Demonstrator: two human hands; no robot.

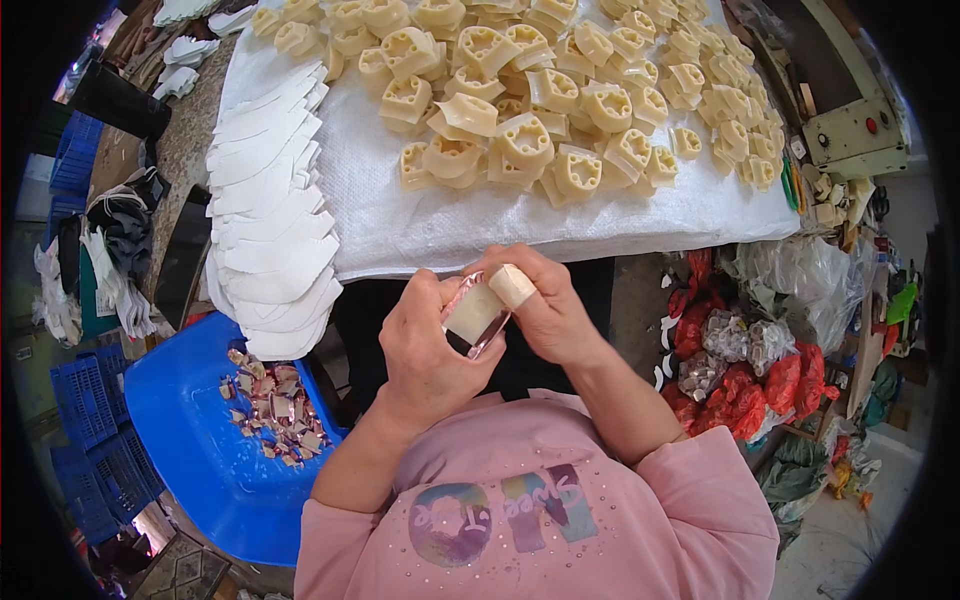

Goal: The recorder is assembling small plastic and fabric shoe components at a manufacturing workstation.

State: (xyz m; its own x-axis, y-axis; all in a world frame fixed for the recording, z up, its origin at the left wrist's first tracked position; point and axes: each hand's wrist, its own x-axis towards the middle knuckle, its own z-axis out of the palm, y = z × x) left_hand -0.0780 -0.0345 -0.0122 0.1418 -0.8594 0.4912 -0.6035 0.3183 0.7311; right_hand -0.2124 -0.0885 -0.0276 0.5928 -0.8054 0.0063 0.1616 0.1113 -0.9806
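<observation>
In front of my chest, at the table's near edge, both hands grip a small block that looks like a shoe heel (474,314). Its flat face is cream, and a shiny pink metallic covering shows around its sides. My left hand (415,330) wraps its fingers and thumb around the left and lower sides. My right hand (555,315) holds the upper right side, and its thumb, wrapped in beige tape (511,287), presses along the covering's edge. The block's far side is hidden behind my fingers.
Many cream plastic shoe heels (525,143) lie on the white-covered table (400,235). Overlapping white cut pieces (270,235) line its left side. A blue basin (190,430) at left holds shiny pink pieces (275,408). Red plastic bags (735,395) lie to the right.
</observation>
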